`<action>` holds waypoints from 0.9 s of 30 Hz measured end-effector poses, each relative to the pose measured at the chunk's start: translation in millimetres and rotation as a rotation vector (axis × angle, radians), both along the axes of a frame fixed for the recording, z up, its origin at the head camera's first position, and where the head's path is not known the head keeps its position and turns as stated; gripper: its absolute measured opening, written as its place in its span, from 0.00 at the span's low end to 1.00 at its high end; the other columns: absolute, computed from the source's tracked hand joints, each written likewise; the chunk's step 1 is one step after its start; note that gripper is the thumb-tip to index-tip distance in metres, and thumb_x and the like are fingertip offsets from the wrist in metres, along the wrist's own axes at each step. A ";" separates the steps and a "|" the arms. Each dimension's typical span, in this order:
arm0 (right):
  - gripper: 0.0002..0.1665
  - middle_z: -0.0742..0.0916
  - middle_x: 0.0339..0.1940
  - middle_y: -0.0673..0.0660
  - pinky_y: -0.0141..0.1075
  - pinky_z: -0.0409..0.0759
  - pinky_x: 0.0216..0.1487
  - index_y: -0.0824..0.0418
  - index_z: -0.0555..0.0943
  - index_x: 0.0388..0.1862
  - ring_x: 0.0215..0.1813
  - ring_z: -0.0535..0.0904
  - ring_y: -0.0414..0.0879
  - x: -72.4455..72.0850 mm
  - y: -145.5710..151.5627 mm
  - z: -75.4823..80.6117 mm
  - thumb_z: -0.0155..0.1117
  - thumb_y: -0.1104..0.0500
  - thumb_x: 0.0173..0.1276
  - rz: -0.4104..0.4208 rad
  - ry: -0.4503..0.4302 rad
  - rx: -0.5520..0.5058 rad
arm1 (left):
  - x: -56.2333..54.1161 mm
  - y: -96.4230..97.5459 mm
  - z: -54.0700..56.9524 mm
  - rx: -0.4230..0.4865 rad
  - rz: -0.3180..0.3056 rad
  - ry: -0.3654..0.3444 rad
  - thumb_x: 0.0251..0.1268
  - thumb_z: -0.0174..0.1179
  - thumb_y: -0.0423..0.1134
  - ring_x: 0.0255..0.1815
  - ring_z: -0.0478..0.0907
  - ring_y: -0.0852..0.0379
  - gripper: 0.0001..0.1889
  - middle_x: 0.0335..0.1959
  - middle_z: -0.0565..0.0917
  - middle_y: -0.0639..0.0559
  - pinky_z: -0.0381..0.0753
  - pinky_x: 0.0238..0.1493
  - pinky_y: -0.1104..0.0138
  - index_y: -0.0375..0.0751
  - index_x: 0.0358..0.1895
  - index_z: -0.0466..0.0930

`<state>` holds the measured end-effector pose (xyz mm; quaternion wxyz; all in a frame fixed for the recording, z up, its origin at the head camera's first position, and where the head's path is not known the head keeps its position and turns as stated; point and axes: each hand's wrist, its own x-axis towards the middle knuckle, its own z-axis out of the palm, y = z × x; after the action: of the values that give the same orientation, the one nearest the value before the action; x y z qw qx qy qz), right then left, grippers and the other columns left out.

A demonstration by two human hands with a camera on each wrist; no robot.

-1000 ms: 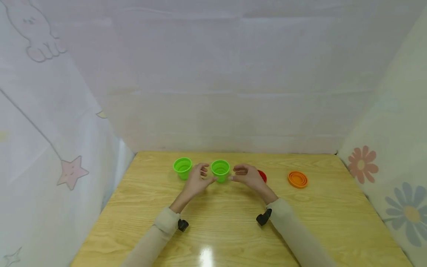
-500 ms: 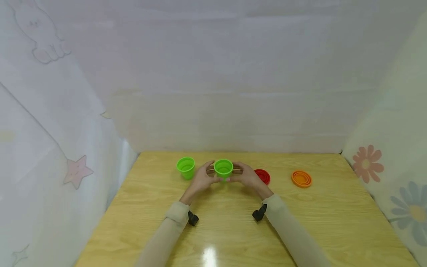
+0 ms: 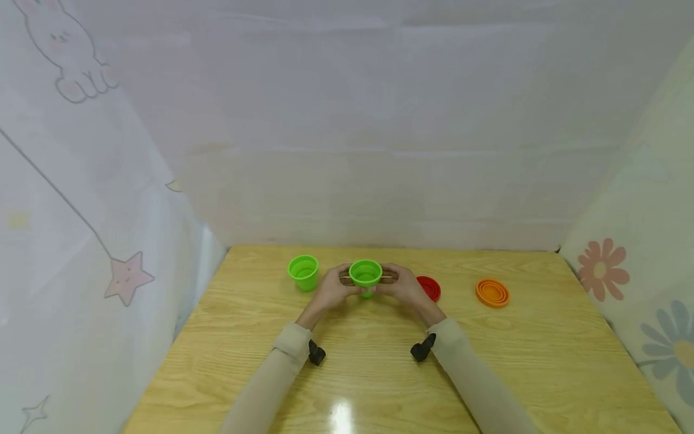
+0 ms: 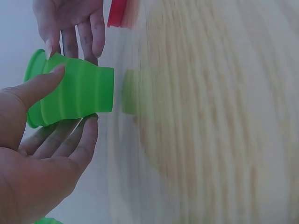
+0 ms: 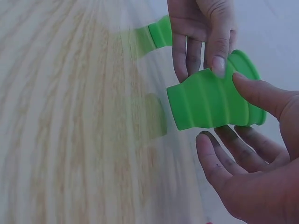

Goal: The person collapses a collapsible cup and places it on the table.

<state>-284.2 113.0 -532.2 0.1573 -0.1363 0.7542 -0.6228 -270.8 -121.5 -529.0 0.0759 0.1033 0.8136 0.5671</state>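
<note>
Both hands hold one bright green collapsible cup (image 3: 365,272) between them, mouth upward, at the middle of the table's far part. My left hand (image 3: 332,288) grips its left side, thumb on the near wall and fingers behind. Mirroring that, my right hand (image 3: 403,286) pinches the right side. In the left wrist view the ridged wall of the green cup (image 4: 77,91) shows full height, and a gap parts its base from its reflection on the tabletop. A second green cup (image 3: 303,272) stands expanded just left of my left hand.
Right of my right hand lies a flattened red collapsible cup (image 3: 430,289), partly hidden by that hand. Farther right is a flattened orange one (image 3: 492,293). The wooden table (image 3: 368,367) ends at a pale cloth backdrop (image 3: 379,150) behind and at both sides.
The hands have come in from either side of the middle green cup and taken hold of it. It now looks slightly raised. The head view has shifted a little.
</note>
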 end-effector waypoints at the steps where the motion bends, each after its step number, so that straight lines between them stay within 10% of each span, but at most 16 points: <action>1: 0.40 0.81 0.74 0.61 0.49 0.86 0.67 0.55 0.74 0.76 0.72 0.80 0.61 0.9 0.6 1.4 0.79 0.58 0.66 -0.004 -0.004 -0.004 | 0.7 0.0 0.9 0.001 -0.007 0.003 0.62 0.77 0.37 0.66 0.83 0.40 0.37 0.69 0.81 0.43 0.89 0.62 0.54 0.45 0.75 0.73; 27: 0.40 0.84 0.67 0.68 0.35 0.89 0.59 0.65 0.74 0.74 0.62 0.87 0.56 80.3 54.3 7.3 0.79 0.55 0.66 0.036 0.022 -0.008 | 77.7 37.4 13.8 0.021 -0.102 0.068 0.63 0.77 0.40 0.55 0.89 0.47 0.26 0.57 0.89 0.44 0.91 0.55 0.67 0.43 0.64 0.83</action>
<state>-203.9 167.3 -524.9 0.1598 -0.1574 0.7507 -0.6214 -193.1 -84.1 -515.2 0.0761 0.1647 0.8033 0.5673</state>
